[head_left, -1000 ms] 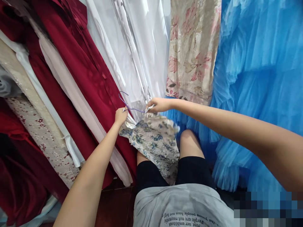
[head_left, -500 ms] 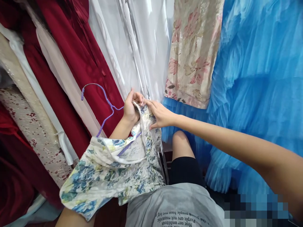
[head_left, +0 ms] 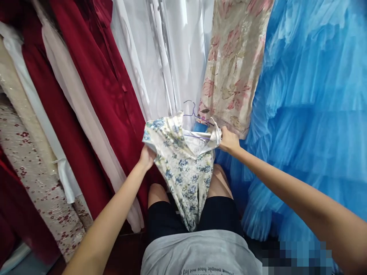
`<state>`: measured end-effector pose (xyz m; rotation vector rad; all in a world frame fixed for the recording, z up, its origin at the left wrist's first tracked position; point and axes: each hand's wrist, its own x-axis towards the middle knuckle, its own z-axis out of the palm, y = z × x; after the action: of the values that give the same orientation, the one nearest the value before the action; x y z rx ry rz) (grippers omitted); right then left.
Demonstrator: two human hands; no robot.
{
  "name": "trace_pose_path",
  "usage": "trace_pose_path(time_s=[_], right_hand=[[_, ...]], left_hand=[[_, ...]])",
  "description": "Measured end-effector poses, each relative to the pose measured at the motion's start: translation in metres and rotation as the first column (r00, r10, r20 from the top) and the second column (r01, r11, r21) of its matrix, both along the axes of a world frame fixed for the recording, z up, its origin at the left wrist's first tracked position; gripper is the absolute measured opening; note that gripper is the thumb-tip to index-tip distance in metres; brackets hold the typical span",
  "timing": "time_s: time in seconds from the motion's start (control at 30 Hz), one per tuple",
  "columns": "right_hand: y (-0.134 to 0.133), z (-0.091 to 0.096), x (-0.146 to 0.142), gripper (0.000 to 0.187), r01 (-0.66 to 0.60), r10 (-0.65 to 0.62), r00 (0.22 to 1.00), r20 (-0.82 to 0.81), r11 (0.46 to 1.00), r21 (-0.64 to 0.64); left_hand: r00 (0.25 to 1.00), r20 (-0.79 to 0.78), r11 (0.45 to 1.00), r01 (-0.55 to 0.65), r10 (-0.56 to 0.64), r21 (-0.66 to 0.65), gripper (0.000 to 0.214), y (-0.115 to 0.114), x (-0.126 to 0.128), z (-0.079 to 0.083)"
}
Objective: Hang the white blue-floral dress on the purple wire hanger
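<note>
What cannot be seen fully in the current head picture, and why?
Head view:
Left hand: most fingers hidden behind blue-flowered white fabric garment.
Purple wire hanger: one arm covered by that garment.
Layered blue tulle garment: top beyond upper edge.
Grey fabric shirt: lettering cut by lower edge.

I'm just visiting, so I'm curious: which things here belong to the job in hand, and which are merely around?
In the job:
blue-flowered garment
purple hanger, partly inside it
left hand and right hand, touching the garment

Around:
dark red garment
white fabric
beige pink-flowered garment
blue ruffled garment
</note>
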<state>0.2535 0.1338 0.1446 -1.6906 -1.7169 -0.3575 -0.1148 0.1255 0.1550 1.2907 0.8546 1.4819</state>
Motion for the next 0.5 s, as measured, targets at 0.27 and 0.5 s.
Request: trace_pose_path(time_s=[0.27, 0.5], right_hand=[[-0.002, 0.042, -0.042, 0.047, -0.015, 0.009, 0.992, 0.125, 0.999, 0.05], [-0.018, 0.005, -0.046, 0.075, -0.297, 0.235, 0.935, 0.266, 0.928, 0.224]], left_hand=[[0.995, 0.056, 0.987, -0.07, 0.079, -0.146, 0.049, -0.004, 0.005, -0.104], [0.924, 0.132, 0.908, -0.314, 0.36, -0.277, 0.035, -0.029, 0.047, -0.189]])
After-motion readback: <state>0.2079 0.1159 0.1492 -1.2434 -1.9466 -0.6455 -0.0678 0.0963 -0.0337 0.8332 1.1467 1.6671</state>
